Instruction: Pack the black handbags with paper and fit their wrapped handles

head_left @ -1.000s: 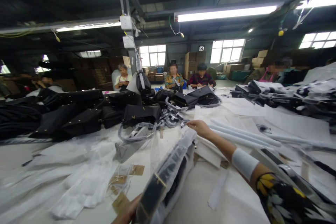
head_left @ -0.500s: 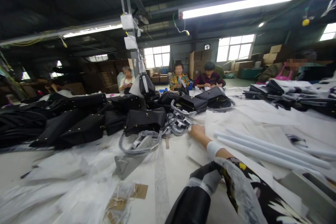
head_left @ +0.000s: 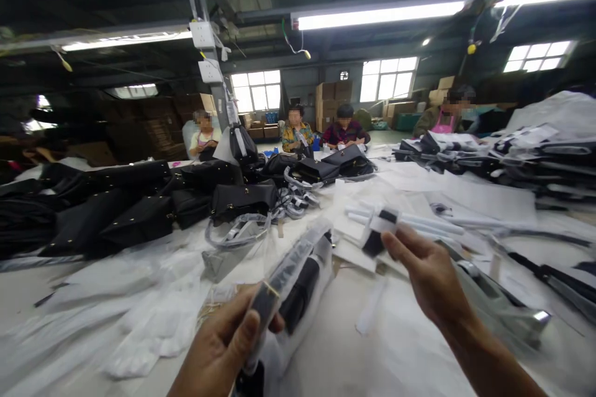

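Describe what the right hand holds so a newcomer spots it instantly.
On the white tabletop, find the pale rods right of centre. Nearer, the right hand holds a small bundle. Its dark ends and pale middle set it apart from the plain rods.

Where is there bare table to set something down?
Bare-looking table shows between the wrapped item in the left hand and the right forearm, and at the left edge, between black bags and white film. Crowded: among those bags and the white sheets at right.

A tube light (head_left: pixel 382 15) is glowing overhead, socket boxes (head_left: pixel 202 35) are hanging on a pole (head_left: pixel 224 99) at left, cardboard boxes (head_left: pixel 333 104) are standing far off, and a person in plaid (head_left: pixel 342 132) is bending forward.
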{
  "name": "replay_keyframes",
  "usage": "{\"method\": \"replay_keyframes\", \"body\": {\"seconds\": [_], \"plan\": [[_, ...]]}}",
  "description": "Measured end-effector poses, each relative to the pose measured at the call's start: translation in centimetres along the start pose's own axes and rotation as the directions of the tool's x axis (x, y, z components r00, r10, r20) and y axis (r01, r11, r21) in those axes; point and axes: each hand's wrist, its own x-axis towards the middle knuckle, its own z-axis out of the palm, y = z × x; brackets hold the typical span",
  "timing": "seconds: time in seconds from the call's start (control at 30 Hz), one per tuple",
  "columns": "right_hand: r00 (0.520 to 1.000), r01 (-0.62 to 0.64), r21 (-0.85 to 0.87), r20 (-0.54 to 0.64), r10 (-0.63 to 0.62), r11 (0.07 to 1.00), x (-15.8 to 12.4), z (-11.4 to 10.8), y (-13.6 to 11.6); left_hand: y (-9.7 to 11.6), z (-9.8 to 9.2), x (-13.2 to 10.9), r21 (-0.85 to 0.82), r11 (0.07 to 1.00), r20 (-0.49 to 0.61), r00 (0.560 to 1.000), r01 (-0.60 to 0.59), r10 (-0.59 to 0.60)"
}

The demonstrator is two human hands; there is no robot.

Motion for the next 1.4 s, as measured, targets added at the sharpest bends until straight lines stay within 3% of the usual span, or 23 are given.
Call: {"method": "replay_keyframes", "body": {"seconds": [0.1, 0.2, 0.3, 0.4, 0.5, 0.6, 0.8, 0.93, 1.07, 1.17, 1.23, 1.33, 1.4], "plan": [[0.965, -0.112, 0.037, 0.243, 0.100, 0.993, -5.5, 0.8, -1.6, 1.2, 0.0, 0.9, -0.102, 0.995, -0.002, 1.000, 0.021, -0.021], [0.917, -0.179, 0.057, 0.371, 0.145, 0.982, -7.8, 3.8, -2.0, 2.0, 0.2, 1.7, -0.223, 0.972, -0.024, 0.997, 0.071, -0.078], [0.899, -0.209, 0.149, 0.418, 0.130, 0.966, -7.9, 7.2, -2.2, 2.6, 0.4, 2.1, -0.277, 0.956, -0.037, 0.994, 0.092, -0.106], [0.867, -0.316, 0.295, 0.475, 0.148, 0.902, -7.4, 9.6, -2.7, 3.0, 0.4, 2.2, -0.289, 0.955, -0.012, 0.997, 0.069, -0.076], [0.842, -0.407, 0.429, 0.519, 0.148, 0.807, -7.1, 10.9, -3.4, 3.2, 0.3, 2.3, -0.273, 0.962, -0.002, 1.000, 0.019, -0.020], [0.848, -0.414, 0.493, 0.515, 0.126, 0.765, -6.9, 11.2, -3.9, 3.4, 0.2, 2.4, -0.237, 0.971, -0.015, 1.000, -0.015, 0.011], [0.911, -0.239, 0.513, 0.413, 0.007, 0.824, -6.7, 11.1, -3.5, 4.9, -0.1, 2.5, -0.150, 0.988, 0.018, 1.000, 0.026, -0.023], [0.924, -0.166, 0.463, 0.382, -0.027, 0.871, -6.5, 11.2, -2.9, 5.7, -1.0, 3.2, -0.046, 0.982, 0.237, 0.957, 0.181, -0.165], [0.940, 0.009, 0.310, 0.322, -0.114, 0.951, -5.9, 10.9, -2.6, 5.5, -1.4, 3.9, 0.041, 0.982, 0.348, 0.919, 0.184, -0.187], [0.933, 0.199, 0.161, 0.272, -0.237, 0.967, -5.0, 9.5, -1.7, 5.1, -0.9, 3.7, -0.007, 0.978, 0.331, 0.924, 0.207, -0.193], [0.916, 0.269, 0.006, 0.308, -0.257, 0.963, -4.4, 7.6, 0.0, 4.6, -0.4, 3.3, -0.090, 0.967, 0.289, 0.935, 0.240, -0.205], [0.880, 0.275, -0.272, 0.457, -0.127, 0.922, -3.5, 3.6, 4.5, 3.8, 0.1, 2.9, -0.230, 0.946, 0.185, 0.965, 0.228, -0.187], [0.845, 0.274, -0.353, 0.532, -0.049, 0.894, -3.3, 0.8, 8.1, 3.4, 0.3, 3.0, -0.306, 0.933, 0.098, 0.981, 0.188, -0.165]]}}
